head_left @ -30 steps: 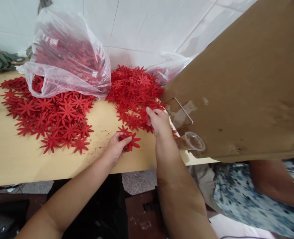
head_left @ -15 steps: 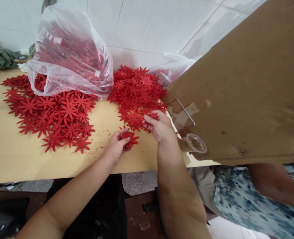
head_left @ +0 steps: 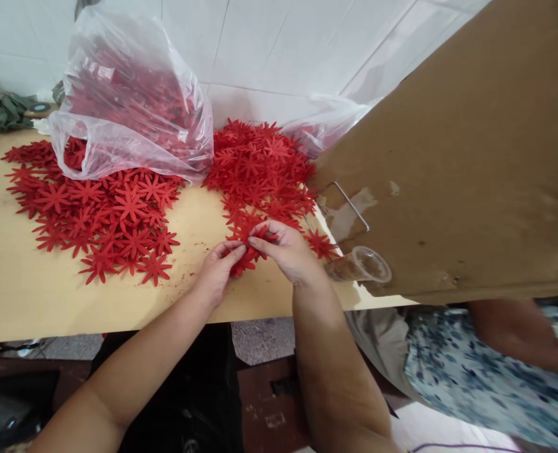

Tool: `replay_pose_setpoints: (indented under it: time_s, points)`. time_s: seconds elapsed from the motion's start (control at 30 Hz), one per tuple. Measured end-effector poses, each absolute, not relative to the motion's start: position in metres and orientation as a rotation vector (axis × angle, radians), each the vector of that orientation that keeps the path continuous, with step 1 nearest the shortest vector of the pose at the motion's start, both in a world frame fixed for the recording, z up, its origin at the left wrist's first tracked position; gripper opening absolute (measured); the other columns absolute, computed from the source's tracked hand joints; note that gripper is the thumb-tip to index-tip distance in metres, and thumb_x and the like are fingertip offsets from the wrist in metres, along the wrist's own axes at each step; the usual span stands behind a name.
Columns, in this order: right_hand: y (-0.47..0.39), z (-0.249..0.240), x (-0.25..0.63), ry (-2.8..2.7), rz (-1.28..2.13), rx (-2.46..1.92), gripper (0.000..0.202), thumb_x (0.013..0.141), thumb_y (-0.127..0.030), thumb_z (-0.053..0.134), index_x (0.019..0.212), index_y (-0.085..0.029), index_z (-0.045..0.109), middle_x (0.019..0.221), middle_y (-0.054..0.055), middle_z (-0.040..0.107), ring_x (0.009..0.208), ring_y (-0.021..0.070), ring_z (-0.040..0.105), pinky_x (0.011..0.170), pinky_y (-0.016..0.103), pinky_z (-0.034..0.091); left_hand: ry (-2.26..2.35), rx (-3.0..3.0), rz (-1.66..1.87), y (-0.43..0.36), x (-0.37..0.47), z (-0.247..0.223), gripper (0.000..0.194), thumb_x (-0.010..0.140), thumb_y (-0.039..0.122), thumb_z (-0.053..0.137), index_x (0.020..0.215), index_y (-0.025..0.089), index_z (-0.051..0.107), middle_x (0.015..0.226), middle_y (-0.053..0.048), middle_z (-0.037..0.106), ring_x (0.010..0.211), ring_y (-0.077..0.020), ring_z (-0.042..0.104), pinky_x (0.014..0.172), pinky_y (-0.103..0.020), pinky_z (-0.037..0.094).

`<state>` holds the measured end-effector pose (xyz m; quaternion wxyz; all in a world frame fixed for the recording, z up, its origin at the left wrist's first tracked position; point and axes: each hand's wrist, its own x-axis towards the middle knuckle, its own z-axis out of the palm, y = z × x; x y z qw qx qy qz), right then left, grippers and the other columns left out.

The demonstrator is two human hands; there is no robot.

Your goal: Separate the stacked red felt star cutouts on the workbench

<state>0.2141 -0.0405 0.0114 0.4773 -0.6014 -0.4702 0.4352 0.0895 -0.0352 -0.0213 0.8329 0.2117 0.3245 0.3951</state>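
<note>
Both of my hands meet over the near part of the table. My left hand (head_left: 218, 269) is closed, thumb and fingers pinching red flower cutouts (head_left: 245, 265) with thin pointed petals. From the right, my right hand (head_left: 288, 251) pinches a red flower piece (head_left: 270, 237) against those in the left. How many pieces lie between the fingers is hidden. Just behind the hands rises a heap of the same red flowers (head_left: 260, 160). One loose flower (head_left: 321, 244) lies right of my right hand.
A clear plastic bag (head_left: 137, 113) of red flowers sits on a wide heap (head_left: 94, 220) at left. A clear plastic cup (head_left: 366, 264) lies tipped beside a large brown board (head_left: 458, 157) with a metal handle (head_left: 351, 204). Another person's patterned clothing (head_left: 467, 371) shows at lower right.
My right hand has moved left and slightly down from the heap's edge, bringing its flower to the left hand. The loose flower at right now shows. My left hand has barely moved.
</note>
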Motion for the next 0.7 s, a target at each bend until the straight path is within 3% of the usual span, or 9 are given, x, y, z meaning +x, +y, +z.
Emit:
replay_pose_setpoints:
  time_s: [0.13,0.33,0.5,0.7]
  points:
    - [-0.039,0.010,0.217,-1.189,1.029,-1.487,0.028,0.053,-0.034,0.072,0.064,-0.017,0.051,0.055,-0.005,0.051,0.048,0.0059,0.046,0.045,0.020,0.037,0.687,0.463,0.864,-0.035,0.091,-0.025,0.017,0.063,0.020,0.065,0.078,0.015,0.058,0.065,0.003,0.058,0.051,-0.0033,0.049,0.048,-0.017,0.032]
    - [-0.015,0.000,0.245,-0.971,0.683,-1.512,0.021,0.054,-0.030,0.068,0.067,-0.018,0.055,0.059,-0.004,0.055,0.049,0.0069,0.046,0.047,0.022,0.039,0.724,0.555,0.800,-0.034,0.091,-0.024,0.020,0.067,0.014,0.061,0.086,0.015,0.060,0.066,0.002,0.058,0.053,-0.0041,0.052,0.049,-0.017,0.034]
    - [-0.006,-0.004,0.260,-0.981,0.733,-1.557,0.019,0.057,-0.026,0.063,0.074,-0.018,0.059,0.061,-0.003,0.056,0.052,0.0082,0.048,0.051,0.023,0.041,0.712,0.629,0.787,-0.036,0.094,-0.025,0.013,0.068,0.016,0.059,0.081,0.014,0.058,0.066,0.002,0.056,0.052,-0.0053,0.054,0.047,-0.017,0.034]
    - [-0.008,-0.014,0.262,-0.978,0.656,-1.619,0.013,0.057,-0.025,0.060,0.067,-0.017,0.056,0.052,-0.005,0.049,0.044,0.0064,0.039,0.046,0.023,0.035,0.781,0.982,0.779,-0.041,0.097,-0.028,0.028,0.072,0.015,0.054,0.099,0.014,0.058,0.065,0.003,0.049,0.054,-0.0048,0.050,0.054,-0.019,0.038]
